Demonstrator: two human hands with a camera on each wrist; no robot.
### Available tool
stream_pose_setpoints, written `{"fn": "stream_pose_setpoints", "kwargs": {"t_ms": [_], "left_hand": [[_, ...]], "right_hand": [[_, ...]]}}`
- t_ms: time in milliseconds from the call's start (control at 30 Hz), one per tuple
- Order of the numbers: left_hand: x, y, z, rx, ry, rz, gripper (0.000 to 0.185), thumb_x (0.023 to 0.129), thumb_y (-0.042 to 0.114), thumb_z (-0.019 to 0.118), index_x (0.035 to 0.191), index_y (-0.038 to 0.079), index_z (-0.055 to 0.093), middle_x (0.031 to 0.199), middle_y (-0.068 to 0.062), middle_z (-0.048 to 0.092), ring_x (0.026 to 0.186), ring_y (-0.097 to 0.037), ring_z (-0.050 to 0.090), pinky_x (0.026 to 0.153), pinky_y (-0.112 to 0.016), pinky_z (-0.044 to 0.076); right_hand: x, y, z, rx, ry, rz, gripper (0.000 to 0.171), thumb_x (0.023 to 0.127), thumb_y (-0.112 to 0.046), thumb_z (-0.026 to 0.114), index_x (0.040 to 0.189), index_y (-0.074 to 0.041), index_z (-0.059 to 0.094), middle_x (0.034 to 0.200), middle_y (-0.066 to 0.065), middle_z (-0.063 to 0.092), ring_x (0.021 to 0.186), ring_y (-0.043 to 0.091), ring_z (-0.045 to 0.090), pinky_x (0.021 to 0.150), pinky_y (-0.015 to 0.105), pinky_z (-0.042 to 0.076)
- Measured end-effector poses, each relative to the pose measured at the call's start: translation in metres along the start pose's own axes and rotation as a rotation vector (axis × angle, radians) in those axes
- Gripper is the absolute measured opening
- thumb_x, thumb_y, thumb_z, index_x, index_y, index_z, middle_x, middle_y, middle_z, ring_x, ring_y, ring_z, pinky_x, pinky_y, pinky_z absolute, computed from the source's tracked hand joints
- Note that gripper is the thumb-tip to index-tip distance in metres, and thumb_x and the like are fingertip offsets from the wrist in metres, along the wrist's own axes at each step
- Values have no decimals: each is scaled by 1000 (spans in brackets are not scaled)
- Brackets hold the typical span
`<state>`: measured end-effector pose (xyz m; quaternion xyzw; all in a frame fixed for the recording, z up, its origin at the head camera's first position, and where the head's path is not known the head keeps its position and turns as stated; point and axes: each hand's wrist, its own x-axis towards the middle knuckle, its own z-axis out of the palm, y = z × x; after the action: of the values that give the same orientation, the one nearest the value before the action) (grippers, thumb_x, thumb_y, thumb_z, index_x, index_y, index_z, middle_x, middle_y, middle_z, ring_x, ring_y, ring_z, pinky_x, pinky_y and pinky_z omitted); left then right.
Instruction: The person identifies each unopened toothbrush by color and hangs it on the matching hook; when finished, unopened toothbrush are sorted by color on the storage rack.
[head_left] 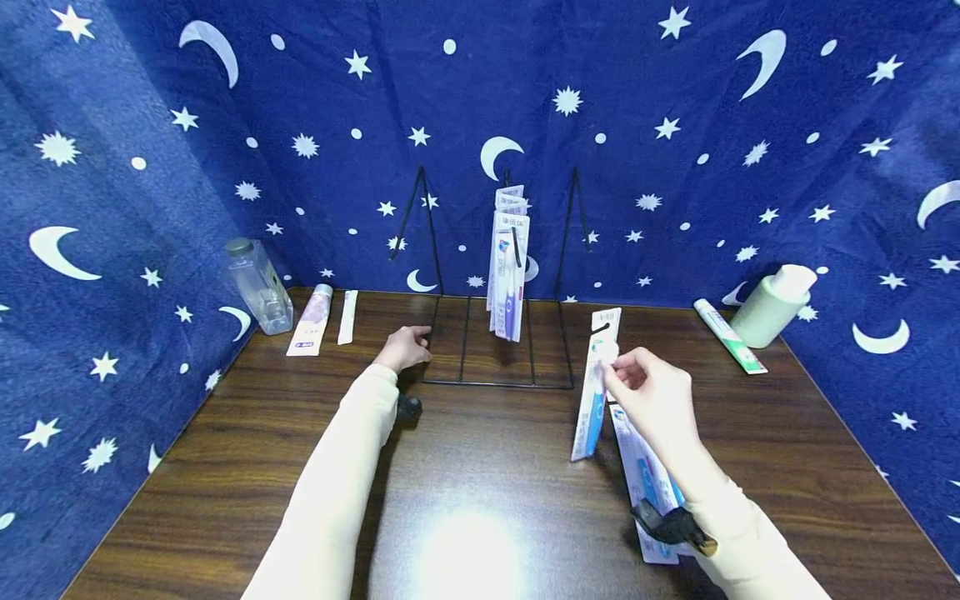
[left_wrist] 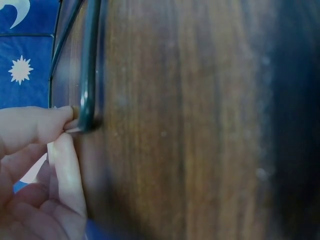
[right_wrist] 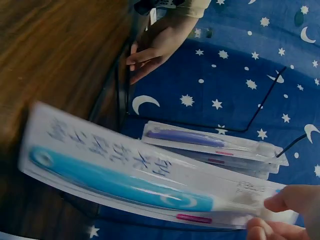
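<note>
Toothbrush pack (head_left: 596,392), wood table (head_left: 480,467), starry cloth (head_left: 675,167)

the head view looks forward and down from above the desk (head_left: 480,467), taking in both arms, the wire rack (head_left: 495,333) at the middle and the starred cloth behind. the left wrist view sits very close to the desk surface, facing along the rack's black base wire (left_wrist: 89,65), with the left hand (left_wrist: 35,165) at its edge. the right wrist view looks from low across the desk toward the rack (right_wrist: 200,125). it shares the rack and the left hand (right_wrist: 155,45) with the head view.
</note>
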<state>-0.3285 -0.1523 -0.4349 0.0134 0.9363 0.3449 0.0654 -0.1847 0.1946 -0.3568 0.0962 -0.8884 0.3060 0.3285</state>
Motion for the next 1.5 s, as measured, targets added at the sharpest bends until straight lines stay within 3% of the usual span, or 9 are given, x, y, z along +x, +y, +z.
{"fn": "stream_pose_setpoints", "kwargs": {"t_ms": [467,900,1133,1500], "left_hand": [[1,-2,1,-11,8,-1,63,72,-1,67,133,-1,52,89,-7,60,87,-25,53,85,-36,44],[1,0,2,-5,8,-20,63,72,0,68,133,2,53,88,-5,61,86,-23,54,85,-35,45],[3,-3,2,-11,5,-32,64,72,0,68,134,3,53,91,-5,61,88,-23,54,88,-35,44],[-1,0,2,6,12,-30,64,72,1,68,134,2,53,92,-6,62,92,-25,55,91,-37,44]], "right_hand": [[45,-21,9,129,226,-64,10,79,-9,70,79,0,67,65,9,67,58,-16,44,55,4,34],[65,-22,23,167,241,-81,14,81,-12,70,79,2,68,65,10,67,59,-18,43,56,5,36],[67,-26,22,176,261,-100,12,81,-10,69,80,2,68,65,10,67,58,-13,46,57,5,37],[76,-25,28,123,245,-140,15,81,-12,69,79,2,66,64,11,66,54,16,55,57,7,34]]}}
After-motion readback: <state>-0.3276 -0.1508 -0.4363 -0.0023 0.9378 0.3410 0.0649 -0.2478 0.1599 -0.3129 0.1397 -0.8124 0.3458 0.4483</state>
